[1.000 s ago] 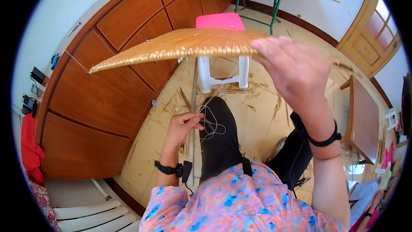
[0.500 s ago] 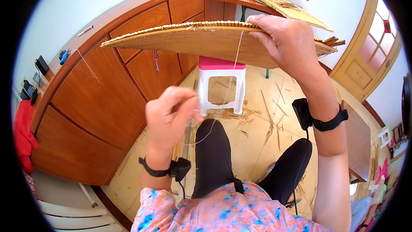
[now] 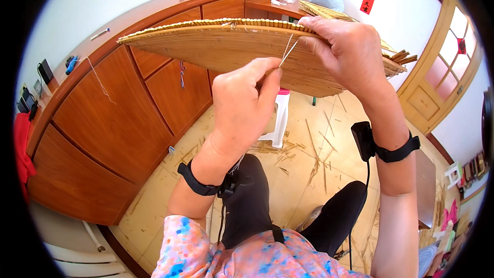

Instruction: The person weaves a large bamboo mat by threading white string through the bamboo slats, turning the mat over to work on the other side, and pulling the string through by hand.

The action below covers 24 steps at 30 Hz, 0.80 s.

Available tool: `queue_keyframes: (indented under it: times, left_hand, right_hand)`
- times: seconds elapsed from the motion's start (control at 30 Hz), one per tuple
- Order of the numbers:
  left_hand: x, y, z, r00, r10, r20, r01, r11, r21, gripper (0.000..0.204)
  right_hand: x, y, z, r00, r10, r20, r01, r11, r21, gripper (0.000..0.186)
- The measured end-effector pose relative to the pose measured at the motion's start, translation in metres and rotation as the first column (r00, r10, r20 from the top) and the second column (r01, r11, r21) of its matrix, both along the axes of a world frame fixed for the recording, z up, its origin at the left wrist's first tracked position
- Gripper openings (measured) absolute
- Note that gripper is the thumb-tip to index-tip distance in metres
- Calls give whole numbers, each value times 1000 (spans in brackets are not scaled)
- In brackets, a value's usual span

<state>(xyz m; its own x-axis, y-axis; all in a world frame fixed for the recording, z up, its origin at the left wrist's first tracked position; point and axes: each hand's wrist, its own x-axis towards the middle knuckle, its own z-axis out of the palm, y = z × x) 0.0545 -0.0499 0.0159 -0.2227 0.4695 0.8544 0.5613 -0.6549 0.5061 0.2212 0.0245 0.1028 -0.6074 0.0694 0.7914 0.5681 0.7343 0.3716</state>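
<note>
Right hand (image 3: 352, 54) clamps the edge of the straw panel (image 3: 206, 50), raised up front and partly hiding the white-legged stool (image 3: 280, 119); left hand (image 3: 244, 100), finger and thumb together, pinches a pale strand (image 3: 289, 53), probably thread, close to the panel's near face.

Right hand (image 3: 350, 51) clasping tan slatted panel (image 3: 206, 49), left hand (image 3: 243, 104) near — pinching what looks like thread (image 3: 289, 54), white stool (image 3: 280, 122) beyond
</note>
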Motion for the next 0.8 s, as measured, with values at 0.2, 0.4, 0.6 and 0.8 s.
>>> queue_keyframes:
  times: [0.2,0.4,0.6,0.8]
  left_hand:
    - [0,1,8,998,39,41,-39,999,9,9]
    - [3,3,10,997,31,76,-31,1000,-7,8]
    - [3,3,10,997,36,67,-36,999,-13,9]
    - [4,2,11,997,30,66,-29,999,-21,8]
  right_hand:
    - [-1,5,3,999,14,-29,-14,1000,26,23]
    - [-2,5,5,999,-1,-39,2,1000,11,22]
    - [0,6,3,999,3,-45,-3,1000,-5,22]
    - [3,6,2,999,-17,-47,17,1000,-3,22]
